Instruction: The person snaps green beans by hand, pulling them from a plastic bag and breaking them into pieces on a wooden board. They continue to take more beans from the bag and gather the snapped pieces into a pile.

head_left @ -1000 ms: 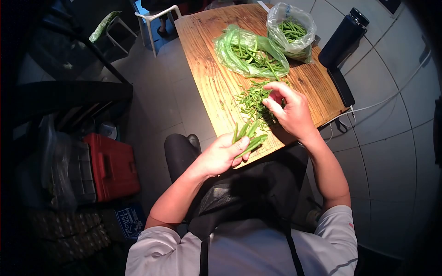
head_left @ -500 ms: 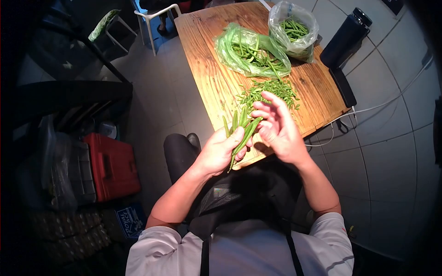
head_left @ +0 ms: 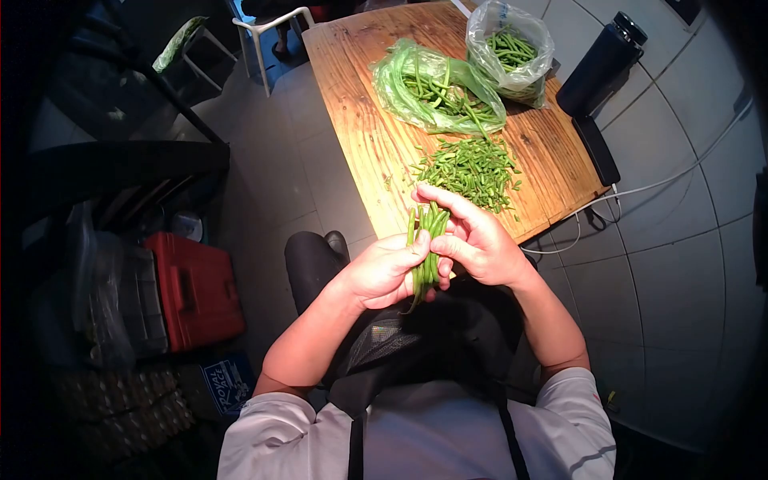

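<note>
A small bundle of green beans (head_left: 429, 256) stands between my hands just off the near edge of the table. My left hand (head_left: 390, 270) is closed round the lower part, thumb across the front. My right hand (head_left: 478, 246) wraps the bundle's right side, with its thumb and fingers against the beans. Past my hands lies a pile of short cut bean pieces (head_left: 472, 170) on the wood. Behind it are an open green plastic bag (head_left: 390, 92) with long beans and a clear plastic bag (head_left: 488, 32) with more beans.
The wooden table (head_left: 352, 72) reaches away from my lap. At its right edge are a dark bottle (head_left: 600, 72), a black flat device (head_left: 596, 152) and a white cable (head_left: 664, 184). A red case (head_left: 196, 292) sits at the left, and a white chair (head_left: 260, 40) stands beyond.
My right hand has come in from the right and closed on the beans. The spread beans are now gathered into a tighter, more upright bundle.
</note>
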### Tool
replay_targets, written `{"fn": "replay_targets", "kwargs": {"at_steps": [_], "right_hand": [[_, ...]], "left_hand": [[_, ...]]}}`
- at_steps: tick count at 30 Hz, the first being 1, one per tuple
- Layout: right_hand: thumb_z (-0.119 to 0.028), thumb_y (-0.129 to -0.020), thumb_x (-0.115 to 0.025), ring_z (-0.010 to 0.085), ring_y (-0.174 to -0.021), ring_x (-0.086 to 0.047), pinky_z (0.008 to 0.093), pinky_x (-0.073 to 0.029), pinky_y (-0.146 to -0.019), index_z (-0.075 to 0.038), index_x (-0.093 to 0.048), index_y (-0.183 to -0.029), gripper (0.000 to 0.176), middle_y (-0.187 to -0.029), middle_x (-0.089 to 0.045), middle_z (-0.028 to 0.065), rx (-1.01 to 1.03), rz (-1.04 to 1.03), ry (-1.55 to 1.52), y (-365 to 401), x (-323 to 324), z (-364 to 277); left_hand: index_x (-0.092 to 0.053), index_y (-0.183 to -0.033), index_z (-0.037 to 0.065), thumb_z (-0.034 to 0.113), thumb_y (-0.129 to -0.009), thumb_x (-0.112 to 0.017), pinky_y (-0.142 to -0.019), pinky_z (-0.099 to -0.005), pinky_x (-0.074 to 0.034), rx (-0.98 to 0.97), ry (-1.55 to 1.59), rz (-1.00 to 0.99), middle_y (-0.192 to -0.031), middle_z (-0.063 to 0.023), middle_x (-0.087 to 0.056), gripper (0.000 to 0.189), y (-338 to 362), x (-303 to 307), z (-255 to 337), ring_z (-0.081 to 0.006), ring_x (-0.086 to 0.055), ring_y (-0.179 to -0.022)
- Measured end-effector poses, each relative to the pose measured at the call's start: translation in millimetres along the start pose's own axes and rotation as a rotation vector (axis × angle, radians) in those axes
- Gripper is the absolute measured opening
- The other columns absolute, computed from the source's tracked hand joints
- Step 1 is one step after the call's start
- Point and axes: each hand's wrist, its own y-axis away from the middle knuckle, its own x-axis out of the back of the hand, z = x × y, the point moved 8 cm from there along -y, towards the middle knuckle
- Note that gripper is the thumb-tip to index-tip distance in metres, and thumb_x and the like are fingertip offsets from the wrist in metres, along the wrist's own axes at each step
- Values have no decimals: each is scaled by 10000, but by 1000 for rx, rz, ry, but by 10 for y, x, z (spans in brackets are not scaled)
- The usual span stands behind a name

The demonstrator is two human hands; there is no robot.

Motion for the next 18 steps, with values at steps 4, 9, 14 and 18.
{"fn": "replay_targets", "kwargs": {"at_steps": [4, 9, 14, 18], "right_hand": [[27, -971, -528, 99, -620, -623, 244, -531, -568, -1, -335, -1501, 564, -953, -641, 103, -21, -33, -65, 2, 17, 52], [44, -951, -548, 165, -1046, -635, 310, -520, -920, 9, -418, -1459, 525, -1243, -613, 125, 0, -78, 196, 9, 62, 61], [14, -861, -667, 118, -809, -626, 286, -522, -743, -18, -554, -1356, 508, -962, -672, 82, 136, -50, 408, 36, 87, -50], [23, -852, -686, 206, -1089, -657, 336, -526, -941, 6, -577, -1324, 485, -1273, -636, 143, 18, -69, 449, 66, 137, -107]], "left_hand": [[-489, -1343, 34, 427, -1045, -447, -691, -325, -582, 37, -25, -1, -1015, -95, -632, 495, 14, -85, 4, -234, -671, -901], [-526, -1274, 47, 442, -961, -612, -648, -316, -565, 50, -57, -60, -940, -55, -608, 511, -2, -93, -44, -223, -664, -851], [-573, -1171, 60, 367, -928, -698, -565, -289, -509, 112, -136, -65, -873, -30, -582, 410, 14, -150, -80, -188, -628, -741], [-573, -1100, 76, 314, -957, -677, -513, -270, -457, 162, -182, -27, -826, -15, -553, 297, 15, -247, -56, -151, -585, -668]]}}
